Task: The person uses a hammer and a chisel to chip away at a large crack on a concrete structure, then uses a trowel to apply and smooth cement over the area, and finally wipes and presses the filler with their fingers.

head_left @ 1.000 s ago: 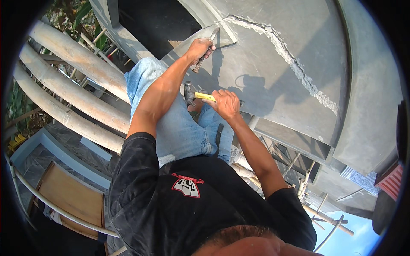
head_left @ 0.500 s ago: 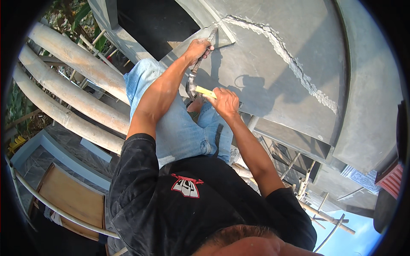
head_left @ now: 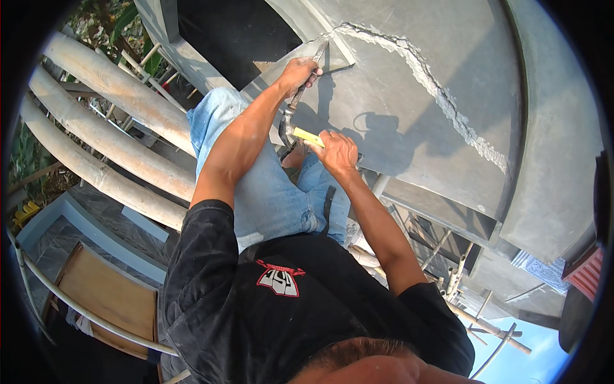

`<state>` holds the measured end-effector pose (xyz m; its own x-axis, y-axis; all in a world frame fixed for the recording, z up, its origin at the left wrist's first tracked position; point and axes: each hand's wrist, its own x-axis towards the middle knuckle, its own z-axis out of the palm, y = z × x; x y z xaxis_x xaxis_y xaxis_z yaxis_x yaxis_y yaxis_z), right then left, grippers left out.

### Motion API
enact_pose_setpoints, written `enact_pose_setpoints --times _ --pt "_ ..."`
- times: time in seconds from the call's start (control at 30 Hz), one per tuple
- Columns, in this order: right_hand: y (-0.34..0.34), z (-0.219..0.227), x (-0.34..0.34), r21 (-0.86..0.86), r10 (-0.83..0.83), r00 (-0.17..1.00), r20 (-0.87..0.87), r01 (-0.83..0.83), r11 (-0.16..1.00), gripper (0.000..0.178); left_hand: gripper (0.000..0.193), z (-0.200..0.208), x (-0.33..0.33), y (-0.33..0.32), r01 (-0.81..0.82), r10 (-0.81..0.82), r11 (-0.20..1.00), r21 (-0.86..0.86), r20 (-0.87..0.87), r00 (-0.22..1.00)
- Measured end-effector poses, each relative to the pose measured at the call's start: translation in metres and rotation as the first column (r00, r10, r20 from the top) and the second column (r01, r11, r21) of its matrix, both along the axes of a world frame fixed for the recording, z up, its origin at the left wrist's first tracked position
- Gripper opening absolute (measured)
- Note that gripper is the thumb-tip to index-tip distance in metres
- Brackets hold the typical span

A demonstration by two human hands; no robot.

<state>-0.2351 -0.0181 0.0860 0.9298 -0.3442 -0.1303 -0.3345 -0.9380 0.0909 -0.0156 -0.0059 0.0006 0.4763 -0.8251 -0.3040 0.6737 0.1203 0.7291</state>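
My left hand [head_left: 299, 74] is closed around a ribbed steel chisel [head_left: 296, 100]. Its upper end meets the grey cement wall [head_left: 396, 83] close to where a rough, broken groove [head_left: 441, 96] begins. In my right hand [head_left: 338, 152] is a claw hammer [head_left: 308, 136] with a yellow handle. The hammer's dark metal head is at the chisel's lower end and appears to touch it. From the chisel tip the groove curves right and down across the wall, showing pale crumbled material. My fingers partly cover the chisel's middle and the handle's grip.
Thick bamboo poles [head_left: 121, 131] run along my left side. A dark opening [head_left: 233, 38] lies beyond my left hand, beside a raised wall edge. More bamboo scaffolding [head_left: 457, 275] stands at the lower right. A brown wooden panel [head_left: 105, 294] lies below on the left.
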Motion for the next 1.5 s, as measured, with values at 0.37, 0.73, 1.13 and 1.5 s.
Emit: enact_pose_setpoints --times 0.37,0.73,1.13,1.5 --pt "0.002 -0.005 -0.004 0.029 0.225 0.974 0.013 -0.225 0.974 0.041 0.017 -0.003 0.002 0.001 0.003 -0.003 1.000 -0.026 0.001 1.000" --pt "0.002 -0.002 0.004 0.004 0.061 0.998 0.020 -0.061 0.998 0.040 0.017 -0.004 0.002 -0.001 -0.044 0.044 0.999 -0.002 -0.038 0.998" --pt "0.027 0.004 -0.020 0.140 0.099 0.994 0.045 -0.104 0.985 0.041 0.024 -0.004 -0.002 0.005 -0.208 0.089 0.967 0.149 0.564 0.821" --pt "0.046 0.023 -0.069 0.293 -0.359 0.926 0.118 0.313 0.904 0.045 0.030 0.009 -0.008 -0.006 -0.331 0.046 0.913 0.238 0.746 0.664"
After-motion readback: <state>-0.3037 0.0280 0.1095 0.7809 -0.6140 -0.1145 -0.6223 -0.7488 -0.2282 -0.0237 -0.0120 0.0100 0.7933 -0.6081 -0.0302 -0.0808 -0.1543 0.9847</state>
